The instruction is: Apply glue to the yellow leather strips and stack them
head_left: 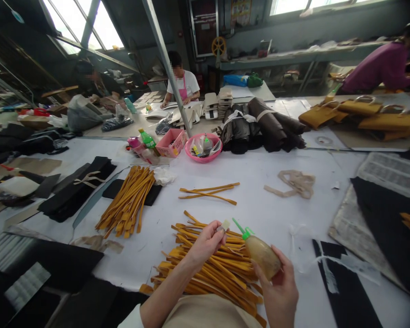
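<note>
My right hand (280, 284) is wrapped round a squeeze bottle (264, 256) with a green nozzle and yellowish contents, its tip tilted up and to the left. Close to that tip, my left hand (210, 239) pinches a small pale block (225, 225) between thumb and fingers; its exact kind is unclear. Beneath both hands lies a large heap of mustard-yellow leather straps (222, 266). Beyond them, several single straps (210, 187) lie apart on the white tabletop (249, 173). A second strap pile (126, 200) sits to the left, partly over a black sheet.
A pink basket (204, 159), a pink box (171, 143) and a green bottle (146, 139) stand at the back. Dark rolls (271, 123) and yellow bags (358, 114) lie farther right. A beige strip (295, 183) and black panels (345, 282) are at right. Co-workers (184, 84) sit beyond.
</note>
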The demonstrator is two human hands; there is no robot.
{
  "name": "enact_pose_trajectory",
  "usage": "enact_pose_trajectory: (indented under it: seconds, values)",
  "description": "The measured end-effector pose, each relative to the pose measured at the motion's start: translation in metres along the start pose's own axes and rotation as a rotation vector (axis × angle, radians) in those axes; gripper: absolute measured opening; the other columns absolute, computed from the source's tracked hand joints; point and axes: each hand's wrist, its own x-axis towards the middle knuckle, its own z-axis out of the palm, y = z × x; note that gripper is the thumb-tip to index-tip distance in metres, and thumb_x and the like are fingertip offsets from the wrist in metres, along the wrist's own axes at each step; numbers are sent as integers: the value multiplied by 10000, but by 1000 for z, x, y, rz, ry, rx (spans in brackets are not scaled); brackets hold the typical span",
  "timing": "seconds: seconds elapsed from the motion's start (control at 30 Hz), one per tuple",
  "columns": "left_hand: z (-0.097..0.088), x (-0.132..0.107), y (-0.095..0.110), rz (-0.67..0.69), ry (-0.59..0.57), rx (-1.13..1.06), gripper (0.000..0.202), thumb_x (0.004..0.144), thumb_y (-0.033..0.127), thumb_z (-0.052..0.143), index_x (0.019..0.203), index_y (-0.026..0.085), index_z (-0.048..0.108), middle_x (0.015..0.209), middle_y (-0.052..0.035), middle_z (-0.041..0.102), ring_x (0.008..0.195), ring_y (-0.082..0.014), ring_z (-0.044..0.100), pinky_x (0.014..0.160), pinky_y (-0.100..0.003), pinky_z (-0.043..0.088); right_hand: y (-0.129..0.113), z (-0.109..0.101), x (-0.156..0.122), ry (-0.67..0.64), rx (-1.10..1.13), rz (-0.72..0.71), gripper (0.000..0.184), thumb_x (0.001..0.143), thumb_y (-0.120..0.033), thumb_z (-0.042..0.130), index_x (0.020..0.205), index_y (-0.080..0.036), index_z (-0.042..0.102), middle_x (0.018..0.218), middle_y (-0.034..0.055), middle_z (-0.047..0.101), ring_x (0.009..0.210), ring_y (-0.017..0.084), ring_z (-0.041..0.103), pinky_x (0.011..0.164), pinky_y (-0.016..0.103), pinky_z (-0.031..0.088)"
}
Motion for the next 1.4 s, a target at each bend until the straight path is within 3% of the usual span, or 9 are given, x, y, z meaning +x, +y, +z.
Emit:
enact_pose_trajectory:
  seconds: [0.37, 0.5, 0.7, 0.83, 0.93, 1.03, 1.17, 1.27, 1.4]
  values:
    - [-4, 13, -6, 25, 5, 61, 271, 907, 430, 563, 834, 188, 468, 672, 48, 494, 509, -62, 305, 467, -191, 221, -3, 4, 10, 19, 3, -8, 607, 736, -358, 818, 1274, -230, 570, 1270, 98, 600, 1090, 274, 626, 910, 400, 556]
    - [-8, 16, -13, 49, 17, 113, 254, 920, 418, 543, 829, 189, 483, 670, 46, 492, 517, -71, 318, 483, -201, 235, 1, 2, 7, -58, -67, -23, 613, 713, -378, 834, 1255, -218, 597, 1261, 106, 618, 1080, 280, 631, 886, 395, 570]
    - [-17, 18, -15, 75, 36, 238, 248, 949, 396, 495, 815, 187, 503, 694, 32, 505, 546, -91, 349, 529, -220, 281, 0, -12, 6, -138, 84, 252, 626, 647, -391, 877, 1199, -241, 623, 1143, 91, 702, 904, 292, 705, 679, 367, 620]
    - [-26, 16, -8, 120, 18, 420, 283, 978, 428, 450, 863, 190, 551, 745, 21, 516, 664, -121, 443, 643, -237, 356, 1, -28, 11, -146, 337, 395, 489, 775, -463, 762, 1200, -259, 631, 1030, 100, 729, 742, 285, 703, 519, 360, 561]
    - [-33, 18, -1, 154, 83, 556, 332, 983, 479, 430, 1061, 210, 609, 760, 20, 529, 704, -141, 477, 680, -250, 363, 5, -40, 16, -100, 467, 447, 422, 883, -537, 601, 1192, -257, 668, 1069, 145, 725, 785, 306, 706, 587, 421, 565]
    - [-36, 25, 9, 222, 215, 576, 369, 982, 482, 430, 1123, 213, 639, 691, 34, 468, 623, -131, 412, 609, -248, 323, 10, -50, 22, -10, 496, 497, 380, 885, -511, 617, 1160, -261, 691, 1126, 144, 716, 810, 296, 711, 667, 448, 573]
    - [-36, 53, 31, 340, 217, 682, 322, 963, 443, 482, 943, 194, 686, 616, 48, 379, 576, -118, 344, 559, -244, 271, 16, -56, 30, 56, 521, 546, 390, 846, -457, 693, 1170, -239, 674, 1096, 127, 724, 782, 275, 713, 585, 371, 559]
    - [-33, 96, 41, 408, 219, 918, 304, 961, 394, 495, 838, 200, 694, 598, 45, 425, 577, -118, 389, 588, -239, 303, 20, -54, 33, 106, 530, 567, 412, 823, -446, 723, 1160, -216, 667, 1085, 125, 725, 763, 265, 712, 565, 357, 564]
    - [-25, 154, 25, 469, 190, 1073, 295, 899, 382, 627, 1133, 208, 669, 890, -32, 638, 832, -187, 576, 801, -284, 437, 20, -53, 35, 172, 552, 592, 411, 796, -432, 761, 1138, -224, 669, 1118, 89, 721, 778, 226, 715, 628, 329, 589]
